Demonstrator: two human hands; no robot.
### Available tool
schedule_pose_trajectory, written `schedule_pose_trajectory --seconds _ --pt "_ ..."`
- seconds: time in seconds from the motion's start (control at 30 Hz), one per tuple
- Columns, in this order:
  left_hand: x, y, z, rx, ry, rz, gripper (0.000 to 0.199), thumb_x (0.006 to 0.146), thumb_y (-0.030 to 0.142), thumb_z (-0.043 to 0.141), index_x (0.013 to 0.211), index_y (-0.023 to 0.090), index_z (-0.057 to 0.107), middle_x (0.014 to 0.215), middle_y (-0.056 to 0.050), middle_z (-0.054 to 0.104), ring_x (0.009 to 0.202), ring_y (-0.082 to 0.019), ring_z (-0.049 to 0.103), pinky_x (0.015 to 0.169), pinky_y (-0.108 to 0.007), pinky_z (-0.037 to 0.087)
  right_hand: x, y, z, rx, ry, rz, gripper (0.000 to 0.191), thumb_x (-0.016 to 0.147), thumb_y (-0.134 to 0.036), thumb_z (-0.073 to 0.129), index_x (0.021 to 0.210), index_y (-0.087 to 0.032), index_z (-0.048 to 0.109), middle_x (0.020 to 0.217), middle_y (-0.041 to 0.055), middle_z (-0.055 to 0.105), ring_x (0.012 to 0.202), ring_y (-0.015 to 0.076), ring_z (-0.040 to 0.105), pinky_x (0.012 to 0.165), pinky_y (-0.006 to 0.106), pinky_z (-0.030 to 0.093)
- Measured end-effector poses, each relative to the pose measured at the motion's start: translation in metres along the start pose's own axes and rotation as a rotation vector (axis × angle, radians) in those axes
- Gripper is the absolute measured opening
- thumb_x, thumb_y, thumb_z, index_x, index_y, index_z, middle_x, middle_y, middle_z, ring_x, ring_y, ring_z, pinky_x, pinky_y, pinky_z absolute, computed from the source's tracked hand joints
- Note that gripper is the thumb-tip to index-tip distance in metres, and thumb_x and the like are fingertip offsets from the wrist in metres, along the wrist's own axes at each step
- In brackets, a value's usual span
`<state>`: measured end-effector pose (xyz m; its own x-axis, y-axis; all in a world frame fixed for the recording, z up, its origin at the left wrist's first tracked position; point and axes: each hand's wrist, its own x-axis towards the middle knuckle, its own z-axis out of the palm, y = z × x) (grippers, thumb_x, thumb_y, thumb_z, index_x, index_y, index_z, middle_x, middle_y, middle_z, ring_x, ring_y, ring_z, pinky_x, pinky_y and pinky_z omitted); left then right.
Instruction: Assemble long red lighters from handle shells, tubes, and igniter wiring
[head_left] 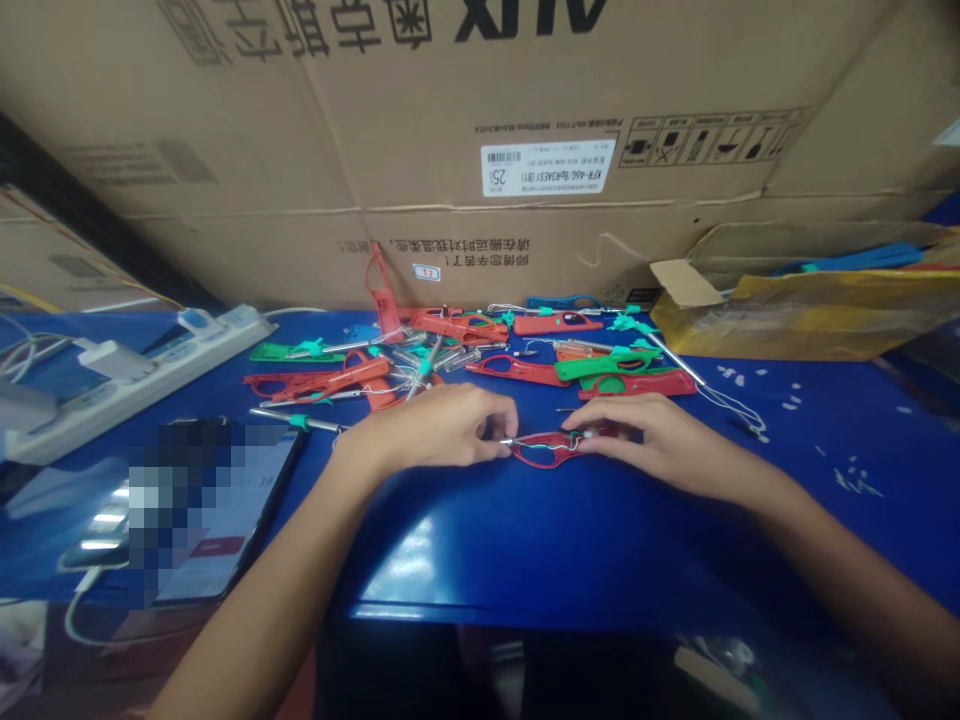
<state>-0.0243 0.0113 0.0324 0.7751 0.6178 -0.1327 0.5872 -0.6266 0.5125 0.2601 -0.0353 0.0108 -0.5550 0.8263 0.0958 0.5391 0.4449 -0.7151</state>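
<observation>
Red casing, left fingers pinching metal piece at one end, right fingers holding the other

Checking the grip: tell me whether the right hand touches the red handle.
Touching: the head view shows the right hand gripping one end of the red handle.

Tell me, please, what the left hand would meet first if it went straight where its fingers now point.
The left hand would most likely meet the red casing first, held by the right hand; depth is unclear, so hand and casing may be touching.
</observation>
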Motion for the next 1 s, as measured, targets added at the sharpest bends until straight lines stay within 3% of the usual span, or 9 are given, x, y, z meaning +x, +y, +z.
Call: schedule_pose_trajectory --seconds 0.33,0.5,0.73,1.0 --pt "0.0023 -0.0034 0.0042 0.009 -0.032 0.019 0.013 0.090 0.028 0.066 0.100 0.025 0.072 0.095 0.000 0.073 0.073 -0.014 0.063 0.060 -0.026 0.039 0.0027 0.0016 0.0019 0.063 0.004 0.026 0.019 0.095 -0.042 0.064 0.098 -0.024 0.069 0.087 0.0001 0.076 0.077 0.0163 0.072 0.070 0.029 0.056" --pt "0.0013 -0.0038 0.0020 0.011 -0.036 -0.011 0.015 0.090 0.030 0.064 0.102 0.025 0.071 0.087 0.001 0.071 0.071 -0.013 0.062 0.060 -0.025 0.039 0.0017 0.0016 -0.0004 0.070 -0.007 0.058 0.020 0.096 -0.043 0.064 0.095 -0.023 0.068 0.088 0.0001 0.079 0.080 0.0165 0.074 0.069 0.028 0.054" --pt "0.0003 0.0003 -0.0040 -0.015 -0.013 -0.037 0.018 0.092 0.034 0.063 0.105 0.022 0.066 0.089 0.000 0.069 0.072 -0.012 0.060 0.062 -0.025 0.038 0.0047 -0.0014 -0.0008 -0.044 0.036 0.078 0.036 0.102 -0.047 0.052 0.084 -0.022 0.070 0.078 -0.0002 0.076 0.065 0.0131 0.067 0.065 0.028 0.047" --pt "0.0004 -0.0024 -0.0024 -0.010 -0.036 -0.049 0.019 0.091 0.036 0.064 0.102 0.021 0.068 0.090 0.000 0.070 0.072 -0.012 0.061 0.061 -0.025 0.039 0.0033 0.0030 0.0013 0.032 -0.039 0.059 0.023 0.097 -0.045 0.062 0.101 -0.022 0.069 0.088 0.0000 0.075 0.077 0.0144 0.069 0.070 0.027 0.051"
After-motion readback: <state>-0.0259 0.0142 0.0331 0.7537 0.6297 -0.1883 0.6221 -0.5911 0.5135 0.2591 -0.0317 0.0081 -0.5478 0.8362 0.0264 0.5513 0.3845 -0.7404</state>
